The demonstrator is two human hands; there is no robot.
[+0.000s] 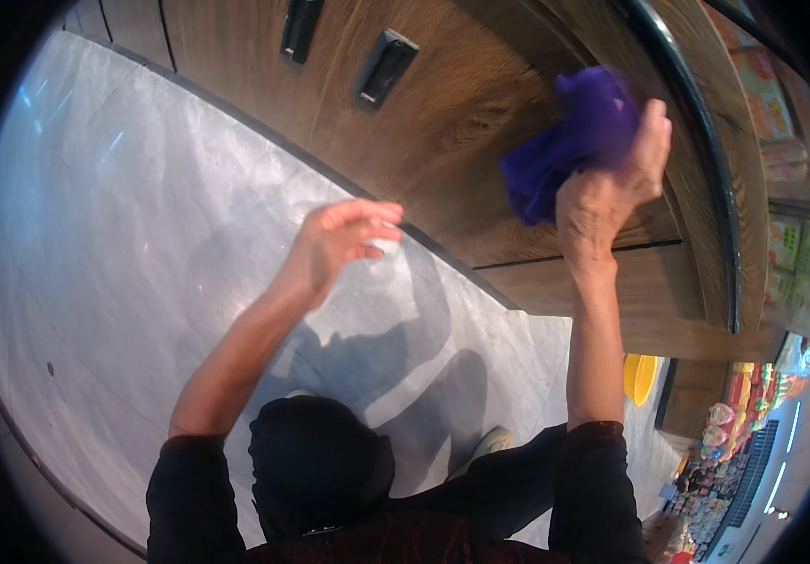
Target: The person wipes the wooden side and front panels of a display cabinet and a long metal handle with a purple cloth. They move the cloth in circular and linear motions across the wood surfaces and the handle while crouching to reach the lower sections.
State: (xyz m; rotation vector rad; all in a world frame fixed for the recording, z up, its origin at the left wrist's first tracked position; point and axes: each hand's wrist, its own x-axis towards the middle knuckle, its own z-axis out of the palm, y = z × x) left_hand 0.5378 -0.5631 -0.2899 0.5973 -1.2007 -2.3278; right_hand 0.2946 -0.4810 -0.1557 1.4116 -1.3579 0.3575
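Observation:
My right hand (606, 190) holds a bunched purple cloth (574, 151) beside the dark edge strip of a wooden display cabinet (475, 120). The cloth is partly blurred, and whether it touches the wood cannot be told. My left hand (348, 233) is raised over the grey floor near the cabinet's base, its fingers apart and slightly curled, with nothing in it. Two dark recessed handles (388, 69) are on the wooden front, up and to the left of the cloth.
Packaged goods (800, 247) stand on the cabinet top at the right. A yellow basin (639, 378) is on the grey marbled floor (130, 211) beyond my right forearm. Farther off, shelves of colourful goods stand at the lower right. My knee and shoe are below.

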